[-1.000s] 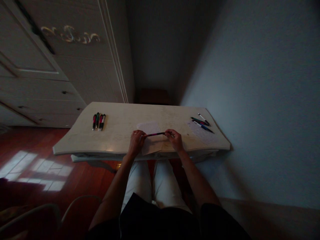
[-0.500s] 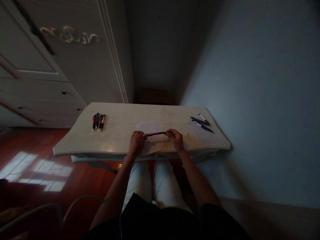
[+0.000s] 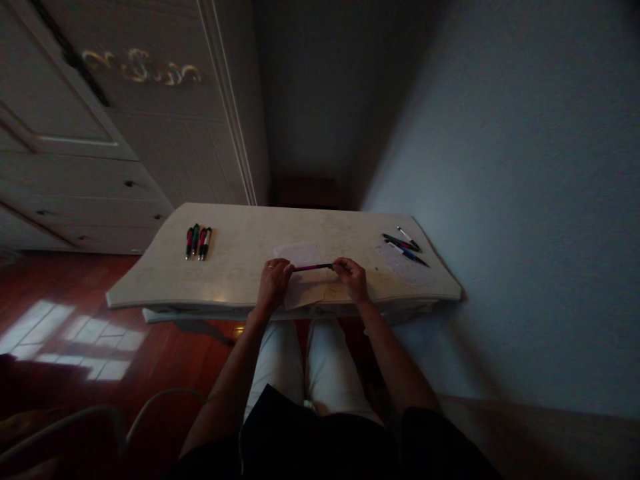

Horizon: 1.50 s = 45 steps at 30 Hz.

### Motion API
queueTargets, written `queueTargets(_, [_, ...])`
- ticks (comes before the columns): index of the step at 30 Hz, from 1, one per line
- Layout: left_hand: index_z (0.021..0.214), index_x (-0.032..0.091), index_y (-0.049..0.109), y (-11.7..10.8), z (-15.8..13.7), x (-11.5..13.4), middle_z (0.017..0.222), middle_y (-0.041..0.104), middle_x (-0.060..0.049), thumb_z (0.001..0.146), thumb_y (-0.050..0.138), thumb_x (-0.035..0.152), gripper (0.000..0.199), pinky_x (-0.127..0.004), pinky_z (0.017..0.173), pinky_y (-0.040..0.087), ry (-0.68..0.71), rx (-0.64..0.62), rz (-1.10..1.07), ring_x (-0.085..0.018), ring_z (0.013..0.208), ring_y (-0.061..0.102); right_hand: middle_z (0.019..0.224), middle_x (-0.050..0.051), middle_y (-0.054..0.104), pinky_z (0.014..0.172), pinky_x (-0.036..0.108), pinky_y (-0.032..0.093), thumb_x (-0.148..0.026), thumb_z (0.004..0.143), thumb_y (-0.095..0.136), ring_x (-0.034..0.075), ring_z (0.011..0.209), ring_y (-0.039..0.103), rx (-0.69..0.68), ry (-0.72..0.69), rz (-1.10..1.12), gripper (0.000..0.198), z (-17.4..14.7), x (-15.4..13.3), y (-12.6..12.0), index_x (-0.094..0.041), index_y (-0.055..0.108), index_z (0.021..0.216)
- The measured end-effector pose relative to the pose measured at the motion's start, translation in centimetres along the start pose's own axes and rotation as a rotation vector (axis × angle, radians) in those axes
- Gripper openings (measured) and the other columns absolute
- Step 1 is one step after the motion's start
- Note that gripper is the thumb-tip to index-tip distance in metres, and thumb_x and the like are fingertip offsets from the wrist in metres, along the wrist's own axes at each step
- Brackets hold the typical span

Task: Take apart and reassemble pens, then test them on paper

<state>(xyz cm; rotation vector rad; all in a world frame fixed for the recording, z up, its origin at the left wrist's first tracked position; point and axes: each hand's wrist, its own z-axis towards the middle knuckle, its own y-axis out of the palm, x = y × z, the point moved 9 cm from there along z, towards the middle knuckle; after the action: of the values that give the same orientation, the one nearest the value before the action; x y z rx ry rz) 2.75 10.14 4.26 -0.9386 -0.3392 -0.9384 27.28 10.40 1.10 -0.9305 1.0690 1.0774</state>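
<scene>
Between my two hands is a slim dark pen (image 3: 311, 267) with a magenta section, held level above the table. The fingers of my left hand (image 3: 275, 279) are closed around its left end, and a ring shows on one finger. My right hand (image 3: 351, 275) pinches the other end between thumb and fingertips. Beneath the pen lies a sheet of paper (image 3: 306, 293) near the table's front edge, partly covered by my left hand. The exact parts of the pen under my fingers are hidden.
Several pens (image 3: 199, 242) lie side by side on the left of the white table (image 3: 240, 240). More pens (image 3: 405, 245) lie loosely at the right, partly on another paper (image 3: 405, 267). A blue-grey wall (image 3: 525, 200) borders the right side; a cabinet (image 3: 165, 147) stands at the back left.
My left fingers have shifted slightly on the pen, covering a little more of its left end. The right hand and the other pens have stayed in place.
</scene>
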Motion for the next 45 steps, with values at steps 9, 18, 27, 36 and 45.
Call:
queueTargets(9, [0.098,0.022,0.062,-0.7,-0.2,0.2,0.099,0.067,-0.008,0.085,0.068,0.035,0.02,-0.042,0.088,0.05,0.048,0.046,-0.095,-0.025,0.1,0.059,0.082,0.004,0.072,0.077,0.032,0.052,-0.042,0.072,0.072,0.02,0.078,0.067,0.008,-0.005,0.002,0.025,0.0,0.1,-0.1,-0.02,0.07,0.085])
queueTargets(18, [0.089,0.021,0.066,0.4,0.1,-0.1,0.093,0.069,-0.009,0.096,0.049,0.04,0.027,-0.042,0.089,0.048,0.008,-0.039,-0.051,-0.025,0.096,0.06,0.081,0.003,0.071,0.077,0.031,0.052,-0.042,0.072,0.071,0.019,0.078,0.066,0.008,-0.007,0.0,0.026,-0.1,-0.1,-0.1,-0.02,0.069,0.085])
queueTargets(27, [0.105,0.022,0.065,-0.6,-0.1,0.1,0.106,0.068,-0.01,0.083,0.07,0.043,0.031,-0.043,0.09,0.049,0.033,0.031,-0.132,-0.026,0.105,0.059,0.08,0.004,0.071,0.072,0.03,0.052,-0.044,0.073,0.07,0.019,0.076,0.065,0.006,0.016,-0.031,0.027,-0.2,-0.1,-0.1,-0.02,0.069,0.085])
queueTargets(36, [0.084,0.021,0.069,0.4,0.2,0.3,0.086,0.07,-0.008,0.095,0.053,0.037,0.025,-0.041,0.087,0.048,0.052,-0.063,-0.093,-0.024,0.091,0.062,0.079,0.003,0.07,0.074,0.03,0.051,-0.041,0.073,0.07,0.019,0.076,0.065,0.015,-0.008,-0.028,0.024,-0.2,-0.4,-0.2,-0.02,0.069,0.084])
queueTargets(45, [0.077,0.024,0.071,-0.4,0.3,0.3,0.082,0.072,-0.007,0.087,0.062,0.036,0.019,-0.041,0.082,0.05,0.014,-0.029,-0.193,-0.024,0.086,0.063,0.082,0.004,0.073,0.078,0.032,0.05,-0.035,0.081,0.062,0.022,0.081,0.067,-0.035,-0.103,-0.234,0.015,-0.8,-0.8,0.4,-0.022,0.069,0.084])
